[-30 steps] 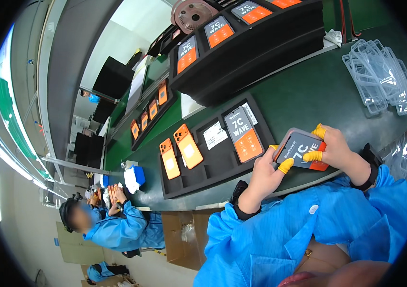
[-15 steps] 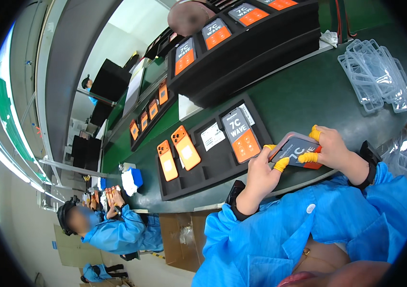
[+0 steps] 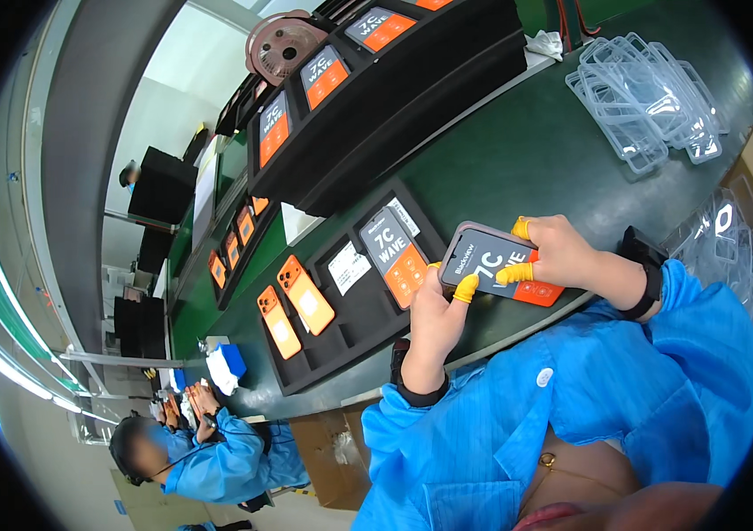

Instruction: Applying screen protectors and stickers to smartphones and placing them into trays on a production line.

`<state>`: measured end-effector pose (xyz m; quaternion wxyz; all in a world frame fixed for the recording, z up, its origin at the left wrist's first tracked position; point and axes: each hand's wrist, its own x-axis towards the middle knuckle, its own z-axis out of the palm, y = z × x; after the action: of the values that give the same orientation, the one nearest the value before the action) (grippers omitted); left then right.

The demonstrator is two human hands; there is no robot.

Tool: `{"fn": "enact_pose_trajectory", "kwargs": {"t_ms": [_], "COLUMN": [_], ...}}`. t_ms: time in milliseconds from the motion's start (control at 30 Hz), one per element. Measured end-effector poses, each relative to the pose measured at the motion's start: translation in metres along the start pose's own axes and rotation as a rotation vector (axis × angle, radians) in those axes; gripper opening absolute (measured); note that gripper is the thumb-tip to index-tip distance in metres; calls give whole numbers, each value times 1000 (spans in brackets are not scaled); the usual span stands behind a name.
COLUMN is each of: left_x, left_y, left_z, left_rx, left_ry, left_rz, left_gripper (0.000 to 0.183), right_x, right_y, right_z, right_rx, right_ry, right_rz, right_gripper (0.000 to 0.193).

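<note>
Both my hands hold a phone (image 3: pixel 481 248), its face turned up and covered by a grey and orange printed film. My left hand (image 3: pixel 434 314) pinches its left end, thumb on the face. My right hand (image 3: pixel 562 252) grips the far and near edges toward the right end. Yellow finger cots cover the thumbs and some fingertips. Just left of the hands lies a black foam tray (image 3: pixel 354 326). A similar grey and orange phone (image 3: pixel 394 257) rests in it, beside a white label (image 3: pixel 350 268) and two orange phones (image 3: pixel 307 296) lying back up.
Clear plastic cases (image 3: pixel 646 102) are piled at the far right of the green table (image 3: pixel 491 159). Stacked black trays (image 3: pixel 412 97) with phones stand behind. A fan (image 3: pixel 283 53) is at the back. At the left, a co-worker (image 3: pixel 226 456) sits near a blue box (image 3: pixel 230 361).
The phone's face has tilted up toward me, showing more of its film. Both hands still grip it. The whole scene has shifted left in the picture as the view turned.
</note>
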<state>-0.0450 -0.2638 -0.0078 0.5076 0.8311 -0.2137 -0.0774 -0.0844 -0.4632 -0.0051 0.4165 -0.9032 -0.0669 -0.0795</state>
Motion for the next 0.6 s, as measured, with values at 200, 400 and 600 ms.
{"fn": "enact_pose_trajectory", "kwargs": {"t_ms": [200, 400, 600], "left_x": [-4, -13, -14], "left_y": [4, 4, -2], "left_z": [17, 42, 47], "left_rx": [-134, -148, -56], "left_ry": [-347, -514, -355], "left_rz": [29, 75, 42], "left_gripper": [51, 38, 28], "right_x": [-2, -6, -9], "right_y": [-1, -2, 0], "right_z": [-6, -2, 5], "right_rx": [528, 681, 718], "right_ry": [-6, 31, 157], "right_rz": [132, -12, -119], "right_gripper": [41, 39, 38]}}
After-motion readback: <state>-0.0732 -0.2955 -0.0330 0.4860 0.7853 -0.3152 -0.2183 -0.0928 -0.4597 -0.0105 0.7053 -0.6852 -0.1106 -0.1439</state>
